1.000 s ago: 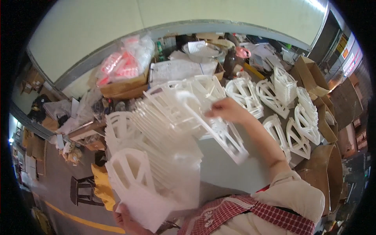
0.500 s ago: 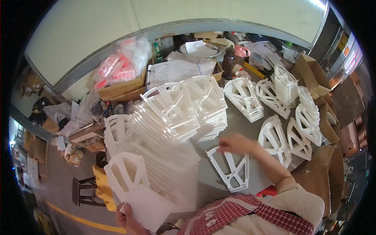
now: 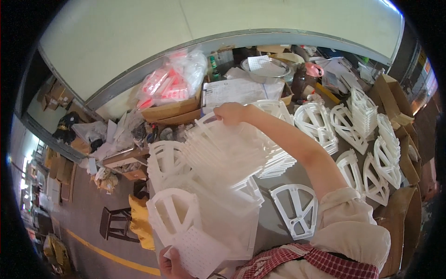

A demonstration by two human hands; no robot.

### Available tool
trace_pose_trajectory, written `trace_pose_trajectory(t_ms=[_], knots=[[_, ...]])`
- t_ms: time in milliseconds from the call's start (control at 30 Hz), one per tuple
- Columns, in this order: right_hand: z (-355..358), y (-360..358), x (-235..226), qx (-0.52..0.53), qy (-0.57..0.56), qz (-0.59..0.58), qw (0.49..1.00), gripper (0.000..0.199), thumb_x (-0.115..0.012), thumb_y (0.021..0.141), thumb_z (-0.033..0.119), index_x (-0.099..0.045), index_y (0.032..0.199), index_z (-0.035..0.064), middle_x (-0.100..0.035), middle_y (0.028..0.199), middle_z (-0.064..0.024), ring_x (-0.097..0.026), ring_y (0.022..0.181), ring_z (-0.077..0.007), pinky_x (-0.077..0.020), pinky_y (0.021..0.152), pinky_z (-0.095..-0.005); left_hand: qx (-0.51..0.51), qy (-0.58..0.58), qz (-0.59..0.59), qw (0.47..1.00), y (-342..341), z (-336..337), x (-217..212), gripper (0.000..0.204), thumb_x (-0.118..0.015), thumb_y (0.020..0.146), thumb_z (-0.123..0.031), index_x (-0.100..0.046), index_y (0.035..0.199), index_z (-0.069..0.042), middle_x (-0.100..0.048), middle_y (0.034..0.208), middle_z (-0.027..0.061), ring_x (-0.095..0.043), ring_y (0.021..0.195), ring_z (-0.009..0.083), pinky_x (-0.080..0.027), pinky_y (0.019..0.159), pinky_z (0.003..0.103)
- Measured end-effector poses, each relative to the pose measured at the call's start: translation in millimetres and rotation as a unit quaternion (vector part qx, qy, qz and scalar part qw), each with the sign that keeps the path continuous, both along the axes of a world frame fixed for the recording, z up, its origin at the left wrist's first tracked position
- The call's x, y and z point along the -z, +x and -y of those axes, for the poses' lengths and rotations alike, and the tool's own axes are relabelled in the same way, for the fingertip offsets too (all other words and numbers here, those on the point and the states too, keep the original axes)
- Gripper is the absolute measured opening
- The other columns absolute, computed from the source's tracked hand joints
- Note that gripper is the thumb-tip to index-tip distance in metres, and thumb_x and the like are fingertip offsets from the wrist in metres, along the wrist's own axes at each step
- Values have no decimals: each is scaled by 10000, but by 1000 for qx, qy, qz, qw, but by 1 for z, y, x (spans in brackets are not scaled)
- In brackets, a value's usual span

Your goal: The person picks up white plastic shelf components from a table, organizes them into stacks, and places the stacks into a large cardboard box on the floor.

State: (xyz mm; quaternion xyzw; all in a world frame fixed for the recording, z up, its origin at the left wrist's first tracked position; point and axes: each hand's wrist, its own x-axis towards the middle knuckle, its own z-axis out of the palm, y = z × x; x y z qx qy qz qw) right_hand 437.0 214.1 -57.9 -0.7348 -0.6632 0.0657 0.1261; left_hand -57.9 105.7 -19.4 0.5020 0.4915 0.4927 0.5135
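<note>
My left hand [image 3: 173,265] pinches a white sheet [image 3: 200,251] with rows of small marks at the lower left. Beside the sheet stands a white fan-shaped plastic frame [image 3: 163,215]. My right arm reaches across the table. Its hand [image 3: 231,114] has its fingers closed on the upper edge of a white plastic frame [image 3: 227,151] at the tall, fanned-out stack; this frame is smeared by motion. A single white frame [image 3: 298,218] lies flat on the grey table, under my right forearm's near side.
More white frames [image 3: 317,124] lie in piles on the right. Open cardboard boxes [image 3: 394,100] line the right edge. Behind are a box of pink-and-clear plastic bags [image 3: 172,83], papers [image 3: 232,95], a metal dish [image 3: 278,69] and a brown bottle [image 3: 299,81]. A dark stool [image 3: 114,223] stands on the left.
My right hand has moved from the single frame on the table up and left to the tall stack and taken hold there. My left hand still holds the sheet. The whole view has shifted.
</note>
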Motion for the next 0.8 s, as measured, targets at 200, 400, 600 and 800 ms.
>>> trace_pose_trajectory(t_ms=[200, 400, 600, 800], knots=[[-4, -7, -44, 110, -198, -42, 973, 241, -698, 698, 247, -662, 832, 50, -681, 782, -118, -660, 856, -292, -505, 731, -433, 7, -24, 6, 1000, -2, 3, 3, 150, -621, 877, -121, -600, 940, 13, -630, 815, 79, -597, 694, 155, -500, 646, 282], [9, 20, 0, 188, 36, -7, 981, 328, -737, 690, 344, -682, 799, 40, -667, 655, -81, -646, 616, -255, -519, 610, -396, 31, -4, 24, 999, 11, 11, -7, 157, -643, 858, -128, -609, 919, 13, -629, 810, 78, -587, 704, 143, -494, 655, 279], [25, 7, -12, 181, -85, -196, 960, 291, -699, 715, 329, -683, 650, 46, -670, 629, -75, -628, 529, -220, -518, 542, -351, 37, 9, 28, 999, 8, 16, -5, 141, -643, 869, -124, -620, 894, 12, -633, 802, 74, -575, 701, 134, -486, 660, 276], [15, 28, 10, 208, -88, -173, 959, 281, -700, 706, 308, -667, 581, 59, -656, 586, -61, -639, 547, -204, -517, 557, -357, 63, 0, 34, 997, 14, 22, -3, 134, -626, 881, -109, -615, 915, 21, -635, 812, 73, -581, 708, 140, -492, 663, 285]])
